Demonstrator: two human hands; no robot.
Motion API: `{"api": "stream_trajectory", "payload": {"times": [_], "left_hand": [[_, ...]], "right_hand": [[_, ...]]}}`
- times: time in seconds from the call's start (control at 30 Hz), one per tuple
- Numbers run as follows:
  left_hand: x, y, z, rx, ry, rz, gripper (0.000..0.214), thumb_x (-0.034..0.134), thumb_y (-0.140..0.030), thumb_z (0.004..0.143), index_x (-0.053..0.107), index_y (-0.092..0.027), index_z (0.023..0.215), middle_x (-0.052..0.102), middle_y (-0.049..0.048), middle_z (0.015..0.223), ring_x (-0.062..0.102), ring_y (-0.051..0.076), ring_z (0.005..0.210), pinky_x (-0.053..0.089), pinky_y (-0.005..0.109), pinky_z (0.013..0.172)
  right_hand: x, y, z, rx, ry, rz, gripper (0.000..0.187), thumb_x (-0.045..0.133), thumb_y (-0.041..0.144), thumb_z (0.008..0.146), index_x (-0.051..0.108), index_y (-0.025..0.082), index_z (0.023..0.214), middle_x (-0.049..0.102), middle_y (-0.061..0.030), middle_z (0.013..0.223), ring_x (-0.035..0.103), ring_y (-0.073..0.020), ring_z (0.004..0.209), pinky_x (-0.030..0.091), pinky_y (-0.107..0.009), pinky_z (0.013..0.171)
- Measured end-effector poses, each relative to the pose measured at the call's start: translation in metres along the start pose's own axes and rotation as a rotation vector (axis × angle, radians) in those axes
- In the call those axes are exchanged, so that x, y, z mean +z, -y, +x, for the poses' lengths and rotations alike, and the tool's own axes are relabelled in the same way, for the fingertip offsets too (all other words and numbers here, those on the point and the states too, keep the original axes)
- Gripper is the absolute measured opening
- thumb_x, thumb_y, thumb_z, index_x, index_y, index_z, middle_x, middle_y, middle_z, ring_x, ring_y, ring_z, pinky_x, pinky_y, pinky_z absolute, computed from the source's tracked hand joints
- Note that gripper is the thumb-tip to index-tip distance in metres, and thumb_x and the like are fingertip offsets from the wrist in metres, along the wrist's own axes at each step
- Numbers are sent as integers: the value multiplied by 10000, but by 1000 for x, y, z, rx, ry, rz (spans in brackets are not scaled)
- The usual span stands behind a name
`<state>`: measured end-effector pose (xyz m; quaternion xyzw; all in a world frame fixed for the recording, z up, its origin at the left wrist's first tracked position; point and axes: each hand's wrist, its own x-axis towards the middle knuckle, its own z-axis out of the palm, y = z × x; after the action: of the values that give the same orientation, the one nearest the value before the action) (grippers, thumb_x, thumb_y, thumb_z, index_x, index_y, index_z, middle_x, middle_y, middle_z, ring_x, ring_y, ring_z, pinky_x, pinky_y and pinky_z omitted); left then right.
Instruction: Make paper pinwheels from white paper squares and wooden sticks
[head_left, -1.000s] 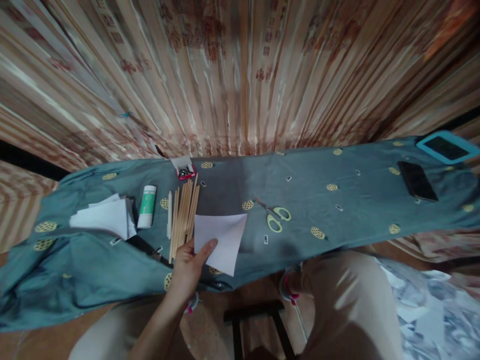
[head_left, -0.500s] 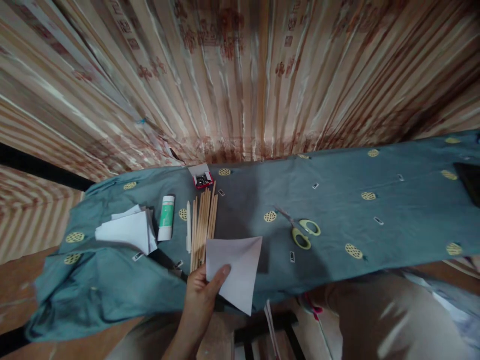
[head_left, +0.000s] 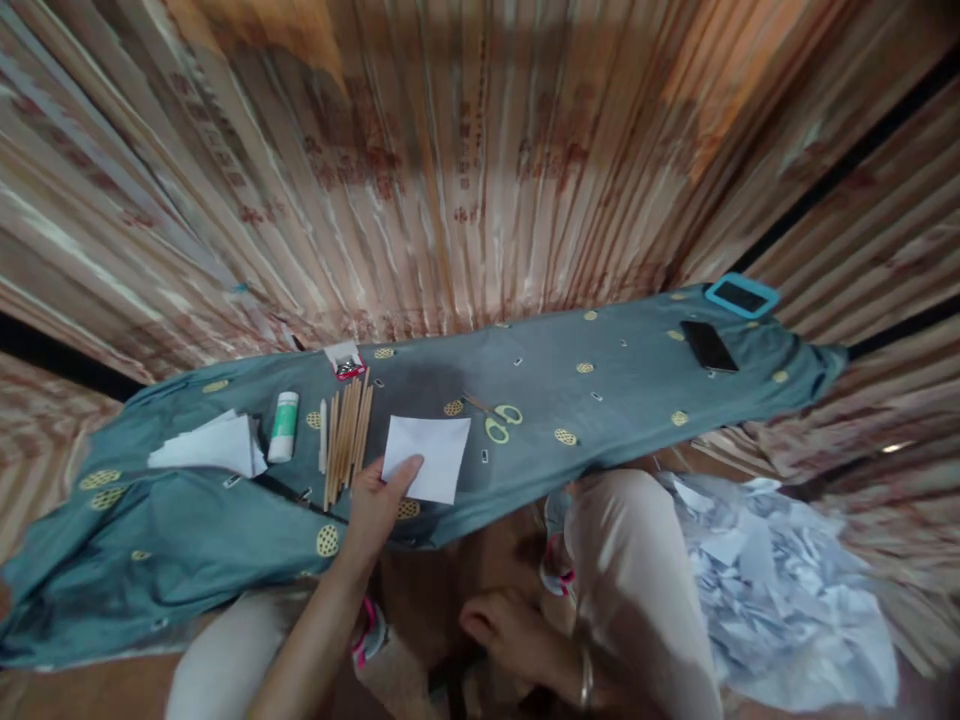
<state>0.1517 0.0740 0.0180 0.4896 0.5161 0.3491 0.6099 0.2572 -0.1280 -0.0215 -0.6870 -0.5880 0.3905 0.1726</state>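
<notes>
The left hand (head_left: 379, 500) pinched a square white paper sheet (head_left: 439, 450), thumb on top, over the teal cloth-covered tabletop (head_left: 544, 395), between slim tan wooden sticks (head_left: 345, 435) and scissors with yellow-green handles (head_left: 493, 412). The right hand (head_left: 499, 622) was low, near the pale-trousered right leg (head_left: 645, 580), its grip unclear.

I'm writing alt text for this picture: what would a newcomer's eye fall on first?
Probably the white paper square, bright against the teal cloth and held in the left hand. Next, the scissors with yellow-green handles, lying just right of it. Then the heap of pale scraps at the lower right.
</notes>
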Motion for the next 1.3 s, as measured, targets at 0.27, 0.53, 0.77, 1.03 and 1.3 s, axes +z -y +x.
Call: {"api": "stream_trajectory", "payload": {"times": [0.27,0.53,0.77,1.03,1.3], "left_hand": [[7,-6,7,21,-14,-44,537,876,-479,431,749,-115,804,756,75,744,682,216,668,563,333,675],[6,-6,14,34,-21,64,524,865,-506,457,760,-117,790,741,59,681,654,199,598,531,302,590],[17,0,4,-17,-8,-27,540,898,-508,424,768,-127,785,758,50,724,647,174,638,529,281,640],[38,-6,7,39,21,-86,477,867,-524,455,735,-129,686,704,25,622,573,150,557,462,267,557],[50,-7,47,132,116,-151,376,832,-439,546,737,-127,731,669,1,638,533,123,559,424,247,567]], "right_hand": [[-144,-3,66,111,-407,-538,307,414,156,997,629,137,1215,706,-133,1186,652,-212,1091,466,-276,914],[-153,-18,119,138,-371,-659,282,426,57,929,649,98,1097,712,-167,1088,635,-233,1087,465,-288,912],[-151,-23,125,130,-391,-629,328,493,202,950,561,107,1257,697,-175,1156,639,-245,1108,490,-294,868],[-154,-33,131,135,-394,-500,218,527,200,900,674,129,1045,757,-161,960,726,-253,906,511,-307,758],[-143,-60,140,8,-430,1069,389,802,450,612,701,203,894,738,-36,768,697,-178,717,560,-282,654]]}}
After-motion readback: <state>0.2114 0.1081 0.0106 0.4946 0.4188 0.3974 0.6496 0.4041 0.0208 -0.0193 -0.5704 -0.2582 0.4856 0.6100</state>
